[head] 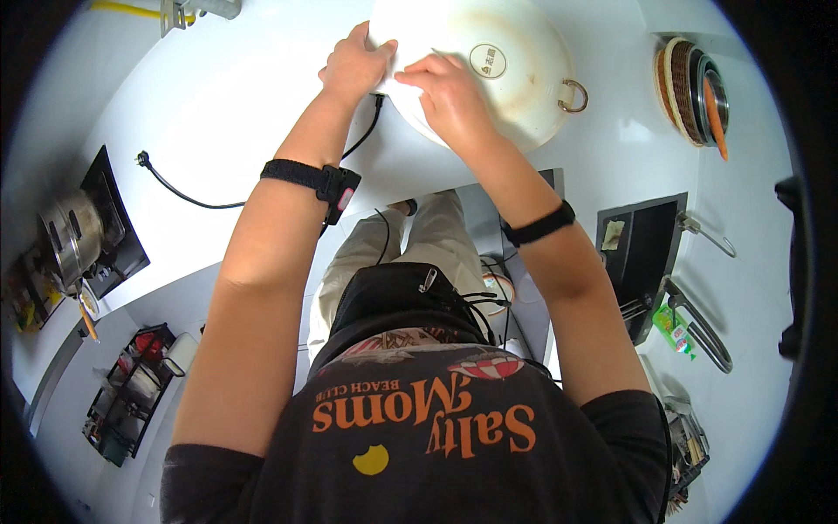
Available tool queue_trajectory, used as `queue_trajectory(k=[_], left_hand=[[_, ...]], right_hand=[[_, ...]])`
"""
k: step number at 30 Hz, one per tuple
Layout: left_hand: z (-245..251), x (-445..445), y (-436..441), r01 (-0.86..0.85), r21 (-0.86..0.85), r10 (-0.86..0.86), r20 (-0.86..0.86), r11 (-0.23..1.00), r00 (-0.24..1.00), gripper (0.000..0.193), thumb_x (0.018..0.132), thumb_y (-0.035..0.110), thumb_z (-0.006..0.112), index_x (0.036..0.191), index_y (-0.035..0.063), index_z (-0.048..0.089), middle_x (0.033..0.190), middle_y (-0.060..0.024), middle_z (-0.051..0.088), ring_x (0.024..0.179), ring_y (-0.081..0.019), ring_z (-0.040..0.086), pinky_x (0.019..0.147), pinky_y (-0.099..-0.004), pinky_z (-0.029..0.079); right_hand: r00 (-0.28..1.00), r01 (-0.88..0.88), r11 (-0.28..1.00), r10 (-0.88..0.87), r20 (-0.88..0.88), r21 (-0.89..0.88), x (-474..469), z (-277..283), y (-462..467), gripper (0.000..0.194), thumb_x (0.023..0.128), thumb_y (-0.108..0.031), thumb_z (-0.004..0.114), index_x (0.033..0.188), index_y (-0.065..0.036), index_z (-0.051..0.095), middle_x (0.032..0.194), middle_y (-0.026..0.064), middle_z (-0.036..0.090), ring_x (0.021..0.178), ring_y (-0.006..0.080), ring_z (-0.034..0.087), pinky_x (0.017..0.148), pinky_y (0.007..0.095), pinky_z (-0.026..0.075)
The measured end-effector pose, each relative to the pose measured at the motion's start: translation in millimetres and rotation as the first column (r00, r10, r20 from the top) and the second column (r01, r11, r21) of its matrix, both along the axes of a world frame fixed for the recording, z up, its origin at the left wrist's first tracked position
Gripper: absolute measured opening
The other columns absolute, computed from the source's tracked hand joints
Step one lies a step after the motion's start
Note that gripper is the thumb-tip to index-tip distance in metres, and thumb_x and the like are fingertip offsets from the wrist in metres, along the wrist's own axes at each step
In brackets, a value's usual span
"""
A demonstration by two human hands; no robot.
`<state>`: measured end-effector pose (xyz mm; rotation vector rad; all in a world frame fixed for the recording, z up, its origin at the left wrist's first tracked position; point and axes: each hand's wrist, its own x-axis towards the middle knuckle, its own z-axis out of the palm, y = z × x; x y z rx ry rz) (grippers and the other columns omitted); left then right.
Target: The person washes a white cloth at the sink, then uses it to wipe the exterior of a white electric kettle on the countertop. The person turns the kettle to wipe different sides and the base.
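Observation:
A round cream-coloured pan (pixel 530 98) lies upside down on the white counter, its underside up with a round badge and a metal ring handle (pixel 573 96) at its right side. At the pan's left edge, my left hand (pixel 357 62) grips a white part washed out by glare; what exactly it is, I cannot tell. My right hand (pixel 448 92) is over the pan's underside, fingers bent and fingertips close together near its left part. Whether it pinches something is unclear. A black cable (pixel 373 124) runs down from beneath the pan's left edge, and a black plug (pixel 143 158) lies farther left.
At the left, a steel pot (pixel 72 232) stands by a black hob (pixel 124 242). Stacked baskets and steel bowls with a carrot (pixel 713 118) are at the upper right. Below them are a dark sink (pixel 638 255), a curved faucet (pixel 704 327) and a green packet (pixel 671 327).

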<state>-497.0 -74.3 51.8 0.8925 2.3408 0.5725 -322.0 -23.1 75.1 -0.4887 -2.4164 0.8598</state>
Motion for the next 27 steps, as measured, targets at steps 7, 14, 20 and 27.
queue_trajectory(k=[7,14,20,27], left_hand=[[-8.8,5.3,0.9,-0.048,0.042,0.05,-0.038,0.998,0.998,0.069,0.087,0.047,0.063,0.146,0.0151,0.045,0.126,-0.0147,0.065,0.122,-0.0337,0.058,0.104,-0.0542,0.033],[-25.4,-3.9,-1.5,-0.091,0.151,0.076,0.106,0.984,0.991,0.067,0.087,0.047,0.064,0.144,0.0161,0.048,0.129,-0.0135,0.064,0.12,-0.0329,0.059,0.106,-0.0533,0.031],[-20.8,-2.4,2.9,-0.241,0.136,0.205,0.235,0.961,0.95,0.069,0.084,0.046,0.068,0.143,0.016,0.049,0.131,-0.0133,0.061,0.122,-0.031,0.058,0.107,-0.0561,0.029],[37.4,53.4,-8.8,0.322,0.316,-0.083,-0.587,0.893,0.805,0.071,0.085,0.017,0.065,0.15,0.0183,0.037,0.15,-0.022,0.035,0.14,-0.0387,0.033,0.113,-0.0578,0.025]], right_hand=[[0.983,-0.067,0.994,0.081,0.165,-0.092,103.6,10.3,-14.3,0.036,0.074,0.013,0.055,0.097,-0.007,0.074,0.103,0.0062,0.067,0.1,0.0273,0.06,0.089,0.0372,0.05],[0.79,0.498,0.846,-0.534,0.303,0.191,148.5,30.3,41.1,0.036,0.077,0.009,0.057,0.105,-0.007,0.074,0.105,0.0078,0.066,0.103,0.03,0.06,0.091,0.0368,0.049],[0.85,0.438,0.891,-0.455,0.266,0.124,133.6,21.0,-16.5,0.033,0.077,0.005,0.061,0.105,-0.007,0.072,0.101,0.009,0.065,0.097,0.0312,0.061,0.087,0.0397,0.05],[0.761,0.565,0.814,-0.577,0.297,0.134,141.6,30.7,-2.8,0.03,0.076,0.001,0.066,0.103,-0.009,0.072,0.101,0.0092,0.063,0.098,0.0309,0.06,0.089,0.0391,0.049]])
